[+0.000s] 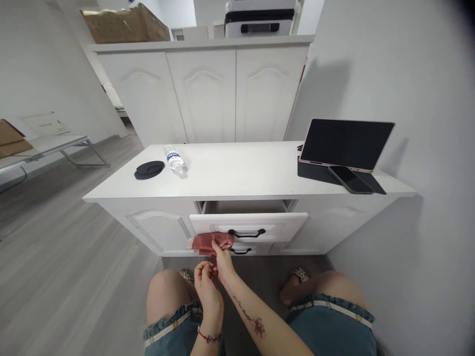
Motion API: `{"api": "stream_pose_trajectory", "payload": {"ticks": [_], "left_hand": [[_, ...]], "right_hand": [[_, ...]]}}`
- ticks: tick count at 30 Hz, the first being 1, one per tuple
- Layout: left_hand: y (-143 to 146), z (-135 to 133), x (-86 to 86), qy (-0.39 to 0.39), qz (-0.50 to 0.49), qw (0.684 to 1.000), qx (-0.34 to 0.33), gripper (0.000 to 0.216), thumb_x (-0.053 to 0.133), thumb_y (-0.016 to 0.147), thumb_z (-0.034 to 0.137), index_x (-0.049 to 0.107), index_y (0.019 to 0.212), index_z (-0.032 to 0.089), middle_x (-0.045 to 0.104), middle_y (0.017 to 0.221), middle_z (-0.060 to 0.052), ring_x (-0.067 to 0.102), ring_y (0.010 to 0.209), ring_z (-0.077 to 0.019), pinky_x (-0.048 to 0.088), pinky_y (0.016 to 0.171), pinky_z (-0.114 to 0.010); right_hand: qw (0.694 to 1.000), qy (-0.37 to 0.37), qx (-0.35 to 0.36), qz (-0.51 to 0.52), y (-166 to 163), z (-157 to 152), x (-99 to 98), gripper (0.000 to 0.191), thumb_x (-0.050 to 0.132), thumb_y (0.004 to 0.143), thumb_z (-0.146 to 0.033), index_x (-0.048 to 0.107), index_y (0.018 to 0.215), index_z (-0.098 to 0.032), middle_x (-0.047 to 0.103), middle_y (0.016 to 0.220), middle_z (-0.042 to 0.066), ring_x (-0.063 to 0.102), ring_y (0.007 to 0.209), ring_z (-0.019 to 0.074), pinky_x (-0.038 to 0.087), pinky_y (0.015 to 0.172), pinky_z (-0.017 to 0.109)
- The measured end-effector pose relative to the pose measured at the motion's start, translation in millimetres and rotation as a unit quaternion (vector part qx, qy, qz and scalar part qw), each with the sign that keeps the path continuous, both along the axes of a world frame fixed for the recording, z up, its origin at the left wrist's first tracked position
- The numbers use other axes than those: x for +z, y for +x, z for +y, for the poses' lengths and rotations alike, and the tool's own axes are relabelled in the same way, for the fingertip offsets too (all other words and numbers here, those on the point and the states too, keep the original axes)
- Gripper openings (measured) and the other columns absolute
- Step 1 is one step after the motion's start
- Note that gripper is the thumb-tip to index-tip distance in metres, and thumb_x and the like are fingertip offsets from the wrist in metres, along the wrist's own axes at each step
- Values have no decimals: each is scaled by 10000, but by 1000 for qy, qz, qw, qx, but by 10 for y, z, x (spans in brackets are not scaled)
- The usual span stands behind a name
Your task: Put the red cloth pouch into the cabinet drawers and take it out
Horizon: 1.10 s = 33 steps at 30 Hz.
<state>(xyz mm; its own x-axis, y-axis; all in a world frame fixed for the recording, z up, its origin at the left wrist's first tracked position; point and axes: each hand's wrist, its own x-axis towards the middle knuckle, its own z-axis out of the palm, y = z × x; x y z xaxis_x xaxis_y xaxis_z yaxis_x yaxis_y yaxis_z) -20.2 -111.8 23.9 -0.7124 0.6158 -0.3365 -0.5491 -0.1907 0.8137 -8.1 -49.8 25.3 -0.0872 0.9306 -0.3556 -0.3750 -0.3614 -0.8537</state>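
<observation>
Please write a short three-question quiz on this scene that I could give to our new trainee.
1. Multiple choice: what does the person's right grip hold? A) the phone; B) the reddish cloth-like item; C) the cardboard box.
2. True or false: the upper drawer is pulled partly out.
3. Fill in the missing word: on the white tabletop, just right of the round black item in the picture, is a clear ____ with a blue label.

Key: 1. B. 2. True. 3. bottle.
</observation>
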Motion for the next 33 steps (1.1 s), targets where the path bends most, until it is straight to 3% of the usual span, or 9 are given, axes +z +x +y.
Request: {"api": "stream_pose_trajectory", "payload": {"ticks": [3, 6, 14, 18, 23, 28, 33], "left_hand": [[-20, 32, -88, -1, -2, 1000, 21, 54, 610, 684, 189, 568, 717, 200, 565, 655, 51, 516, 581, -84, 411, 616, -233], [-23, 79, -130, -15, -13, 1000, 20, 56, 609, 677, 202, 556, 693, 193, 557, 636, 46, 509, 575, -87, 400, 597, -234], [109, 208, -72, -5, -52, 994, -95, 221, 755, 589, 238, 578, 710, 188, 591, 649, 36, 561, 596, -100, 454, 611, -235], [200, 306, 18, -3, -70, 981, -179, 241, 768, 596, 212, 622, 783, 172, 672, 749, -14, 644, 677, -132, 494, 675, -254], [290, 503, 138, 7, -108, 969, -224, 134, 680, 678, 113, 639, 795, 164, 718, 800, -49, 690, 758, -144, 512, 759, -257], [371, 696, 234, -5, -167, 954, -248, 113, 623, 732, 60, 609, 727, 172, 696, 705, -35, 690, 716, -140, 530, 735, -253], [436, 784, 268, 6, -152, 958, -244, 194, 681, 718, 59, 552, 637, 178, 599, 605, 32, 638, 622, -85, 517, 678, -202]], "right_hand": [[994, -41, -23, 101, -35, 7, 167, 384, 732, 595, -483, 549, 774, -197, 635, 706, 1, 613, 651, 154, 497, 585, 267], [987, -28, -42, 156, -15, 35, 306, 420, 777, 563, -434, 586, 845, -190, 681, 790, 6, 639, 735, 167, 507, 637, 273], [975, -3, -128, 181, 395, 91, 466, 486, 801, 551, -404, 604, 940, -190, 714, 953, 44, 666, 876, 210, 537, 706, 309], [973, 28, -199, 111, 819, 165, 417, 445, 757, 589, -414, 632, 936, -165, 720, 923, 40, 666, 869, 209, 532, 764, 333], [953, 73, -294, 10, 1411, 292, 266, 486, 721, 613, -400, 654, 1037, -171, 711, 1031, 27, 634, 993, 208, 506, 862, 330], [936, 89, -335, -67, 1877, 373, 99, 470, 708, 627, -420, 670, 1013, -155, 697, 1079, 48, 607, 1044, 218, 470, 936, 350], [931, 99, -339, -91, 2204, 419, -32, 455, 708, 626, -436, 675, 968, -137, 700, 1062, 69, 609, 1025, 223, 436, 981, 379]]}}
